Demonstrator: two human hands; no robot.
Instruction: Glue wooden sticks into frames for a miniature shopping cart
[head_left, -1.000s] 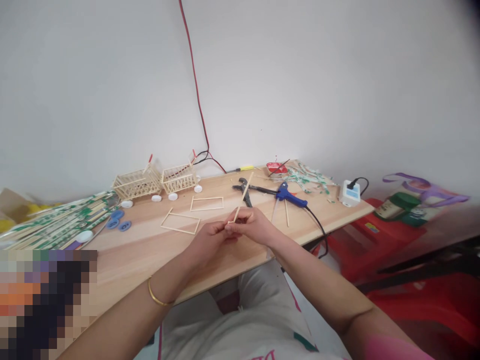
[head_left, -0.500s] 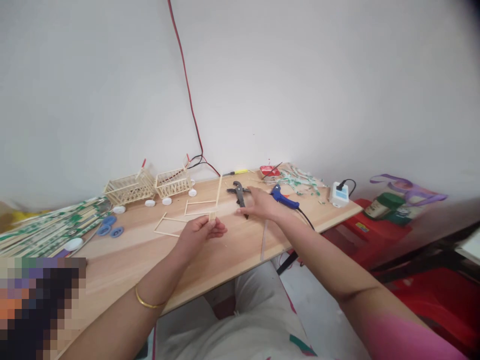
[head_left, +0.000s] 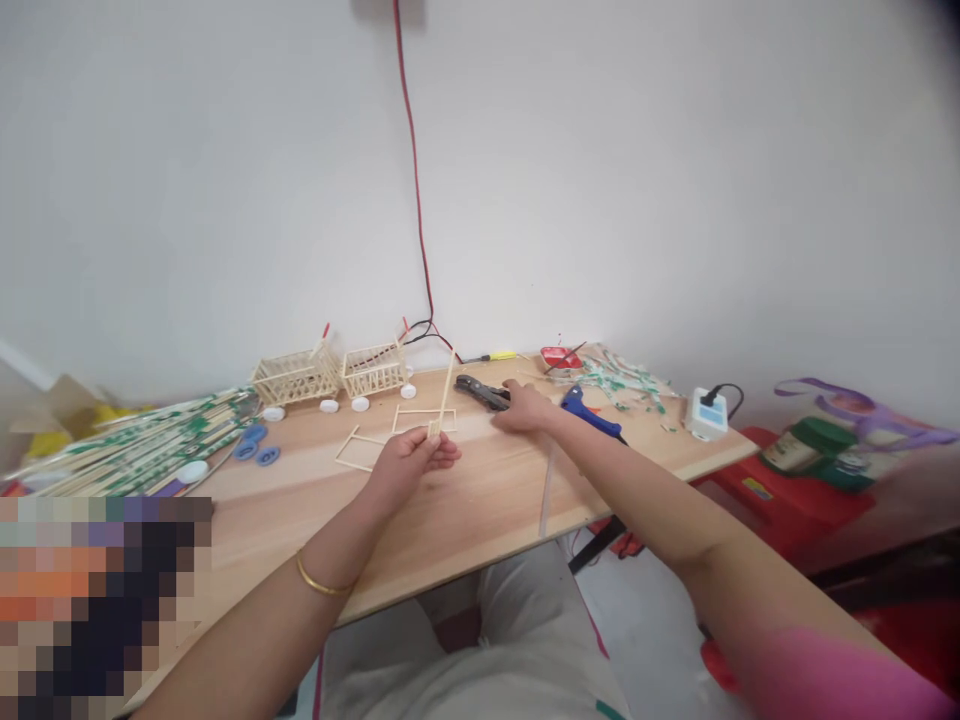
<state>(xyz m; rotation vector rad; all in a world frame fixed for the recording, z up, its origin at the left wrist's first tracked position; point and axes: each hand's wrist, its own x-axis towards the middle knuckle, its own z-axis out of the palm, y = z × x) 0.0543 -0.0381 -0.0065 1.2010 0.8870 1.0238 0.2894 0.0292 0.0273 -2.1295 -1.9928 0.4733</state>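
Note:
My left hand (head_left: 412,460) pinches several short wooden sticks (head_left: 434,428) above the table. A longer stick (head_left: 448,380) rises just beyond its fingertips; whether it is held too, I cannot tell. My right hand (head_left: 525,407) closes around the handles of dark pliers (head_left: 480,391), whose head points left. Beyond my left hand lies a flat stick rectangle (head_left: 425,410), with a three-sided stick frame (head_left: 352,465) to its left. To the right of my right hand rests a blue glue gun (head_left: 591,414).
Two stick-built carts (head_left: 296,380) with white wheels stand at the back left. Near them lie a pile of sticks (head_left: 150,440) and blue discs (head_left: 246,450). Toward the right are a red dish (head_left: 561,356), green-white scraps (head_left: 626,375) and a white power adapter (head_left: 706,414).
My right hand has come down onto the pliers and gripped them; they have turned so the head points left. My left hand keeps its sticks. The camera view has shifted left.

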